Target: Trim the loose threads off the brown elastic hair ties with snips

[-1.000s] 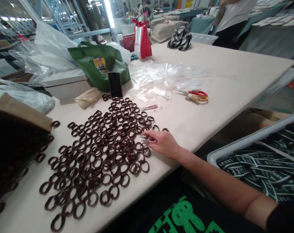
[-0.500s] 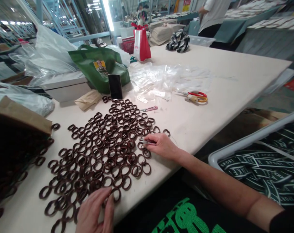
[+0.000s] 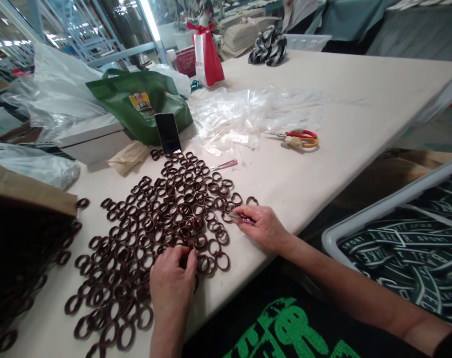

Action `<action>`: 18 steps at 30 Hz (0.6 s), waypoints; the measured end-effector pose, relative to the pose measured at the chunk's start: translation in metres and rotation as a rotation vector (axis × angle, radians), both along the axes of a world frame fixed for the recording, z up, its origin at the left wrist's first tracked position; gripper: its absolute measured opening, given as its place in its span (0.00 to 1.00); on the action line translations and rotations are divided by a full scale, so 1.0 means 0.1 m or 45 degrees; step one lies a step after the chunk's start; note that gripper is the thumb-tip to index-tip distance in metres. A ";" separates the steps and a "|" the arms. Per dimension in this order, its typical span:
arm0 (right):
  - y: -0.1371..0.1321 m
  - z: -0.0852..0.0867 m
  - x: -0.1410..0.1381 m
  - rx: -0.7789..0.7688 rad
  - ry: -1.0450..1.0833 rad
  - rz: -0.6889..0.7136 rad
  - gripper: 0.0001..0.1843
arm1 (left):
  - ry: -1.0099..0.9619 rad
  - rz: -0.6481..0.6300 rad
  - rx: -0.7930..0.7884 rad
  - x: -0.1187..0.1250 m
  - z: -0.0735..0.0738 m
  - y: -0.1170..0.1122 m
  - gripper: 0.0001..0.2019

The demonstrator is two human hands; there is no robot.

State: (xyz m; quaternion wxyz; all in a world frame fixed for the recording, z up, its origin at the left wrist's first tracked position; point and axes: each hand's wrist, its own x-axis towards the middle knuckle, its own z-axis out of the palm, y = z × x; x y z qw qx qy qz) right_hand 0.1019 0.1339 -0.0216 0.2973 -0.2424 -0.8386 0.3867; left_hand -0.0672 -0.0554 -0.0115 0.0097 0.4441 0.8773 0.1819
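Observation:
Many dark brown rings (image 3: 144,222), like small fabric or elastic bands, lie in a loose heap on the pale table (image 3: 345,114). At the near side of the heap, my left hand (image 3: 172,278) has thumb and fingers pinched on a brown ring (image 3: 191,242), partly hidden by the fingertips. My right hand (image 3: 263,226) rests at the heap's right edge, closed around small thread snips (image 3: 244,219). Their metal tips point left, towards the rings, and the fingers cover most of the handle.
Pink-handled snips (image 3: 224,165) and red-and-yellow scissors (image 3: 300,138) lie beyond the heap. A phone (image 3: 168,133) leans on a green bag (image 3: 136,107). Clear plastic (image 3: 233,112) spreads behind. An open brown paper bag (image 3: 32,191) stands left; a bin (image 3: 332,243) of printed straps is right.
My left hand has moved up and right into the heap and closed on a ring. My right hand has shifted slightly right, still holding the snips. The view has tilted a little.

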 end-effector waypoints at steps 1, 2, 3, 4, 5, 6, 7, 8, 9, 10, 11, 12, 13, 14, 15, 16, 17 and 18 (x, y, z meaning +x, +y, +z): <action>0.01 0.00 0.01 -0.007 0.005 0.002 0.09 | -0.027 0.013 0.033 -0.02 0.01 -0.03 0.11; 0.01 0.01 0.02 -0.012 0.006 0.005 0.09 | -0.042 0.034 0.060 -0.05 0.02 -0.06 0.11; 0.02 0.01 0.02 -0.014 0.006 0.006 0.09 | -0.045 0.059 0.074 -0.08 0.04 -0.08 0.11; 0.02 0.01 0.03 -0.015 0.005 0.005 0.09 | -0.038 0.089 0.073 -0.10 0.06 -0.10 0.12; 0.03 0.02 0.03 -0.015 0.007 0.004 0.09 | -0.023 0.126 0.060 -0.12 0.09 -0.12 0.12; 0.03 0.02 0.03 -0.015 0.011 0.003 0.09 | -0.004 0.167 0.043 -0.13 0.11 -0.13 0.11; 0.03 0.02 0.03 -0.015 0.016 0.006 0.09 | 0.012 0.203 0.031 -0.14 0.13 -0.14 0.11; 0.03 0.01 0.04 -0.014 0.021 0.007 0.10 | 0.022 0.219 0.027 -0.13 0.14 -0.13 0.11; 0.03 0.01 0.04 -0.012 0.025 0.009 0.10 | 0.026 0.210 0.029 -0.12 0.15 -0.11 0.10; 0.02 0.00 0.04 -0.010 0.026 0.009 0.10 | 0.027 0.173 0.027 -0.09 0.15 -0.08 0.10; 0.02 0.00 0.04 -0.009 0.025 0.008 0.10 | 0.030 0.117 0.013 -0.06 0.14 -0.05 0.10; 0.01 -0.01 0.05 -0.008 0.024 0.006 0.10 | 0.041 0.057 -0.015 -0.03 0.13 0.00 0.09; 0.00 -0.01 0.05 -0.008 0.022 0.005 0.10 | 0.061 0.011 -0.052 0.00 0.12 0.05 0.09; -0.01 -0.01 0.05 -0.008 0.020 0.006 0.10 | 0.090 -0.016 -0.094 0.02 0.11 0.09 0.09; -0.02 -0.01 0.05 -0.007 0.016 0.011 0.10 | 0.126 -0.025 -0.131 0.03 0.10 0.13 0.09; -0.03 -0.01 0.06 -0.004 0.012 0.019 0.10 | 0.162 -0.028 -0.160 0.04 0.09 0.16 0.09; -0.04 -0.02 0.06 0.000 0.010 0.030 0.10 | 0.192 -0.031 -0.179 0.04 0.08 0.19 0.10; -0.05 -0.02 0.05 0.004 0.016 0.039 0.10 | 0.215 -0.038 -0.189 0.04 0.08 0.20 0.10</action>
